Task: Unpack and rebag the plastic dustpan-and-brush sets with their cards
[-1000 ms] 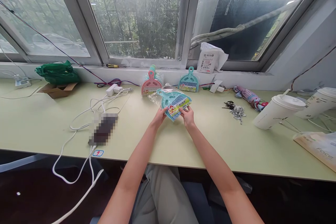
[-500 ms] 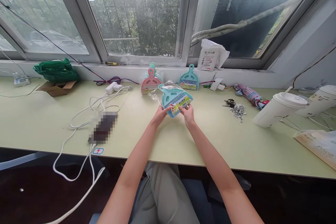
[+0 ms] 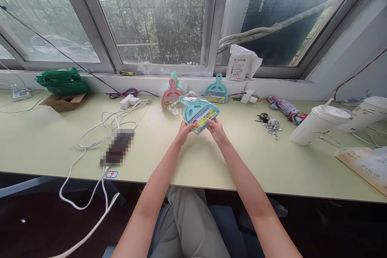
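A small teal dustpan and brush set (image 3: 198,109), partly in clear plastic with a yellow-green label, is held tilted above the table. My left hand (image 3: 185,131) grips its lower left edge, thumb on the front. At the lower right edge, my right hand (image 3: 216,130) has its fingers curled against the set. Behind it leans a row of similar sets, with a pink set (image 3: 172,96) at the front. Another teal set (image 3: 216,90) stands against the wall to the right.
White cables and a blurred dark device (image 3: 117,147) lie on the left of the table (image 3: 199,169). A green bag (image 3: 62,81) sits over an open cardboard box (image 3: 64,102). To the right are keys (image 3: 269,124), a folded umbrella (image 3: 286,109), a lidded white cup (image 3: 319,125) and a tissue pack (image 3: 364,169).
My right thumb has slid off the label toward the set's right edge, uncovering more print. The set stays at nearly the same place and tilt. The view has shifted slightly.
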{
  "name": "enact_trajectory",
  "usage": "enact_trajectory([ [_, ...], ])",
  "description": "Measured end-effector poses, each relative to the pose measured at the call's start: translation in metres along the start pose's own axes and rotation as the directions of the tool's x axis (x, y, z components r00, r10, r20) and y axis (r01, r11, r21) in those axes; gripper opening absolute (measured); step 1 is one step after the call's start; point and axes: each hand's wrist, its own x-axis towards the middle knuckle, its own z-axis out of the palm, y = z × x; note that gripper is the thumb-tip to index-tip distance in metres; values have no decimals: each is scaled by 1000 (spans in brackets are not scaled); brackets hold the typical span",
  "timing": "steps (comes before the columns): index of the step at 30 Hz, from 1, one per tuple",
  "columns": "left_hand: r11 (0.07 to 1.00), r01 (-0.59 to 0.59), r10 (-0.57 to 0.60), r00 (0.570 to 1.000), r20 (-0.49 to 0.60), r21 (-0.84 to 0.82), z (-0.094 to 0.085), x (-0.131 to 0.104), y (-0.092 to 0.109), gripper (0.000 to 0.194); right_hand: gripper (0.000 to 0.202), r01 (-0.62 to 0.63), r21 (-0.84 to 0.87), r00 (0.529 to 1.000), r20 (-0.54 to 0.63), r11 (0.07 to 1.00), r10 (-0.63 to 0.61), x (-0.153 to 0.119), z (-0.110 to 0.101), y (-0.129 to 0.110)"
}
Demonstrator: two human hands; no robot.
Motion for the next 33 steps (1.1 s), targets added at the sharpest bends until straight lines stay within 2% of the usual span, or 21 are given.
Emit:
enact_trajectory([
  [5,998,16,-17,999,28,62,3,-5,9,72,23,-68,-16,998,-9,998,68,4,-5,-3],
  [9,991,89,-99,990,101,103,9,-10,9,73,27,13,-31,995,-96,999,-16,6,-7,-3],
  [13,994,113,-113,966,231,12,16,-13,8,60,32,89,0,984,-153,996,-88,5,-6,-3],
  [15,994,105,-99,977,191,-25,19,-12,5,55,34,104,1,984,-148,995,-103,5,-5,-3],
  [21,996,87,-88,995,-40,-22,21,-2,-11,49,34,146,-12,981,-126,989,-146,4,-2,1],
  [26,999,46,-47,991,-124,-12,26,1,-20,45,36,166,4,976,-141,986,-163,4,-1,6],
  [28,997,6,10,980,-200,78,27,0,-21,52,37,163,-8,976,-144,987,-162,3,0,7],
  [29,986,-35,76,963,-258,160,26,-1,-20,58,38,160,-16,976,-144,987,-161,3,1,7],
  [31,906,-136,292,887,-358,402,24,-5,-15,71,39,157,-24,977,-144,987,-159,3,1,8],
  [33,721,-178,516,783,-347,670,21,-9,-7,67,40,157,-22,977,-143,987,-159,3,1,8],
])
